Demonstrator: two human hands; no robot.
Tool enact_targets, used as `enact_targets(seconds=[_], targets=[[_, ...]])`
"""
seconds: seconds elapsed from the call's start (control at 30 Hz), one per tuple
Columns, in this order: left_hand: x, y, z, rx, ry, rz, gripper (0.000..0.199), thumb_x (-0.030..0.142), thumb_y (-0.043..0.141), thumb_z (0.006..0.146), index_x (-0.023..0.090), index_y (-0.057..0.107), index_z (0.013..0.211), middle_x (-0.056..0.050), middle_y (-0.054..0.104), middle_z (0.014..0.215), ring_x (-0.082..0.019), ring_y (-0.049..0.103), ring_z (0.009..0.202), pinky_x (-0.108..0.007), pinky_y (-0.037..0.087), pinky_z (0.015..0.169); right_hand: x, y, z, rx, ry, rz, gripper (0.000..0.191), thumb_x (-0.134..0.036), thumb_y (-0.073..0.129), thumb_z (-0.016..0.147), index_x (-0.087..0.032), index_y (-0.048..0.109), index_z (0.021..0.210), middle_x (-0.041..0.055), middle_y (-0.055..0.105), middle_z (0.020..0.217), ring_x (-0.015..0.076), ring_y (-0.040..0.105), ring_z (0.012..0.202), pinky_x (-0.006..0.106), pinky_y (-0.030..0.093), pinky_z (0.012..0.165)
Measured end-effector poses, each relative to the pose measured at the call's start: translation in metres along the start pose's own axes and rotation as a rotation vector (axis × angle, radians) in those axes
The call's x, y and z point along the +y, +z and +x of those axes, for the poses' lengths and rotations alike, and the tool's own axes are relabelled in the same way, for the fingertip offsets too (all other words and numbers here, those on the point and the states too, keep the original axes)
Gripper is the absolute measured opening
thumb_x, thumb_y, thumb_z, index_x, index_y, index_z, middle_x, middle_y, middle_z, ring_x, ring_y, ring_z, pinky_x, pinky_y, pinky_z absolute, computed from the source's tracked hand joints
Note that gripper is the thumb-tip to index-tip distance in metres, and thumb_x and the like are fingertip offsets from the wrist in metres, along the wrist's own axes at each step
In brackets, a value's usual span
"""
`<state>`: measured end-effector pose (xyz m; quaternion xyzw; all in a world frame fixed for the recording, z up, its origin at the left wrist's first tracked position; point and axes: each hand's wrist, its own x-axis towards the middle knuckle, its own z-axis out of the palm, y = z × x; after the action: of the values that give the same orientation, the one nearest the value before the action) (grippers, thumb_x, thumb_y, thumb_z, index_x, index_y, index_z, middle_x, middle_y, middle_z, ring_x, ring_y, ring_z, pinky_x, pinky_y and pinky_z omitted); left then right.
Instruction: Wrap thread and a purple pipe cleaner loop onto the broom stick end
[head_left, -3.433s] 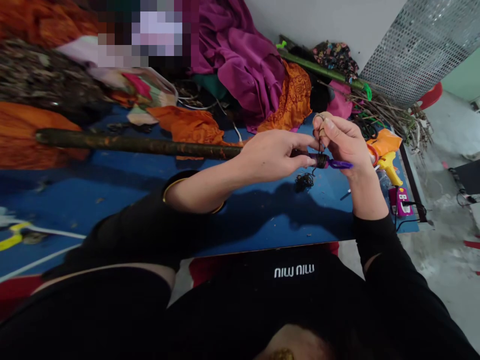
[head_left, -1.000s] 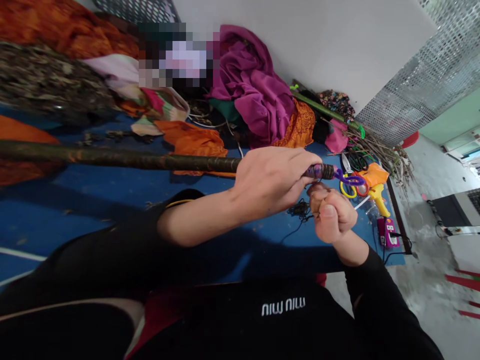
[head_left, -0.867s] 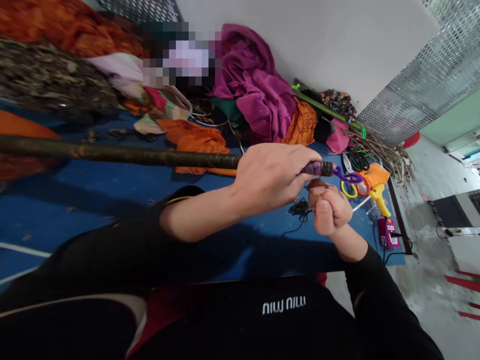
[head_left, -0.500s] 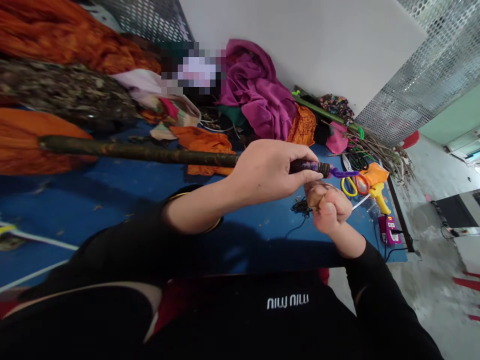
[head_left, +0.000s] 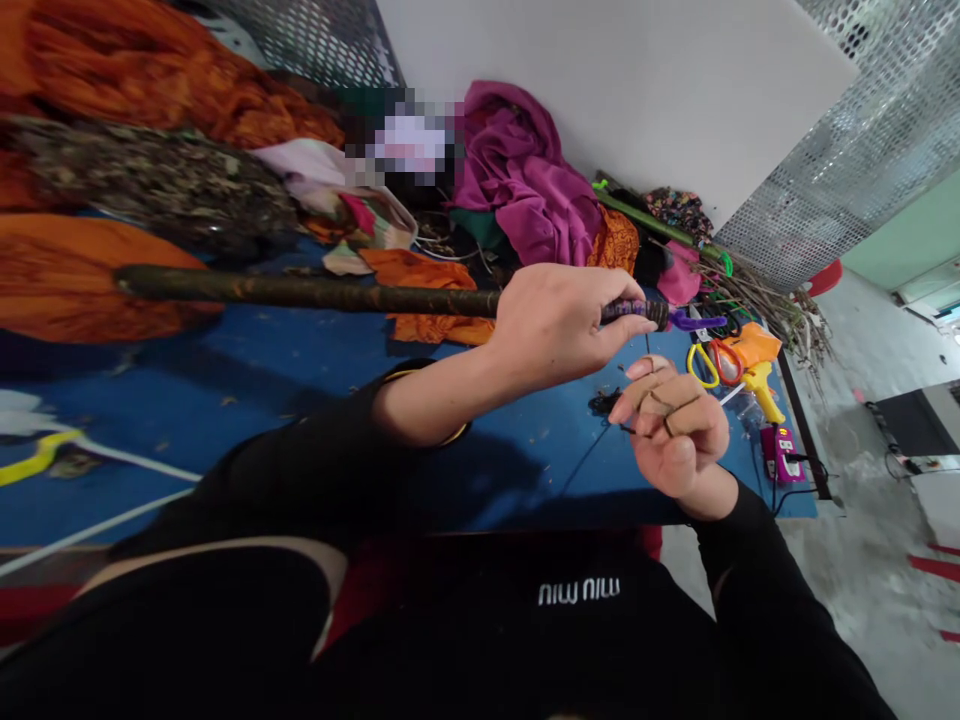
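My left hand is wrapped round a long dark stick close to its right end. Dark cord is bound in tight turns round that end, and a purple fuzzy strip sticks out past it. Below the tip, my right hand is turned palm up with its fingers curled. Thin dark cord runs across these fingers, and a strand rises from them toward the bound end. A small tangle of the same dark cord lies on the blue table beside the right fingertips.
Yellow-and-red-handled scissors, a yellow glue gun and a purple power strip lie at the right edge. Magenta cloth, orange cloth and twigs line the back. A person's blurred shape sits behind the table.
My right hand has dropped slightly away from the stick's tip and its fingers have loosened, showing the cord across them. The left hand keeps its hold; the view has shifted a little.
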<state>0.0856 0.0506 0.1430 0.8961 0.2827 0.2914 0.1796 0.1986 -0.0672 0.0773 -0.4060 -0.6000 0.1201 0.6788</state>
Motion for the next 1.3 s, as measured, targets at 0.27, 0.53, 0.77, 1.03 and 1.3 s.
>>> enact_targets(seconds=[0.27, 0.53, 0.77, 1.03, 1.3], targets=[[-0.001, -0.009, 0.001, -0.063, -0.012, -0.109, 0.03, 0.048, 0.067, 0.095, 0.026, 0.082, 0.108, -0.001, 0.081, 0.087, -0.017, 0.07, 0.077, -0.029, 0.037, 0.066, -0.024, 0.013, 0.026, 0.432, 0.418, 0.484, 0.049, -0.037, 0.059, 0.095, -0.023, 0.026, 0.062, -0.0107, 0.022, 0.05, 0.0062, 0.021, 0.038, 0.025, 0.042, 0.049], [-0.002, -0.012, 0.001, -0.184, -0.037, -0.172, 0.031, 0.046, 0.065, 0.092, 0.024, 0.083, 0.105, -0.001, 0.079, 0.085, -0.017, 0.067, 0.076, -0.029, 0.038, 0.068, -0.008, -0.01, 0.053, 0.619, 0.991, 0.848, 0.047, -0.03, 0.044, 0.107, -0.023, 0.026, 0.064, -0.0128, 0.019, 0.045, 0.0049, 0.012, 0.036, 0.018, 0.033, 0.041], [-0.005, -0.01, 0.001, -0.294, -0.019, -0.244, 0.037, 0.044, 0.054, 0.094, 0.024, 0.083, 0.105, -0.002, 0.081, 0.091, -0.019, 0.069, 0.081, -0.03, 0.046, 0.077, 0.011, -0.016, 0.058, 0.552, 1.066, 0.928, 0.042, -0.027, 0.036, 0.107, -0.024, 0.027, 0.065, -0.0121, 0.023, 0.048, 0.0053, 0.008, 0.036, 0.017, 0.025, 0.035], [-0.008, -0.005, 0.001, -0.259, -0.021, -0.246, 0.033, 0.044, 0.056, 0.093, 0.026, 0.083, 0.101, -0.002, 0.082, 0.09, -0.019, 0.071, 0.081, -0.03, 0.046, 0.075, 0.023, -0.027, 0.059, 0.478, 1.008, 0.847, 0.046, -0.033, 0.052, 0.102, -0.025, 0.024, 0.066, -0.0144, 0.027, 0.048, 0.0038, 0.008, 0.035, 0.018, 0.021, 0.034], [-0.01, -0.001, -0.003, -0.312, 0.02, -0.251, 0.03, 0.042, 0.063, 0.09, 0.025, 0.084, 0.103, -0.002, 0.079, 0.082, -0.018, 0.067, 0.073, -0.029, 0.044, 0.068, 0.038, -0.03, 0.059, 0.399, 0.905, 0.687, 0.052, -0.044, 0.064, 0.098, -0.026, 0.026, 0.067, -0.0138, 0.024, 0.049, 0.0052, 0.018, 0.038, 0.019, 0.03, 0.038]])
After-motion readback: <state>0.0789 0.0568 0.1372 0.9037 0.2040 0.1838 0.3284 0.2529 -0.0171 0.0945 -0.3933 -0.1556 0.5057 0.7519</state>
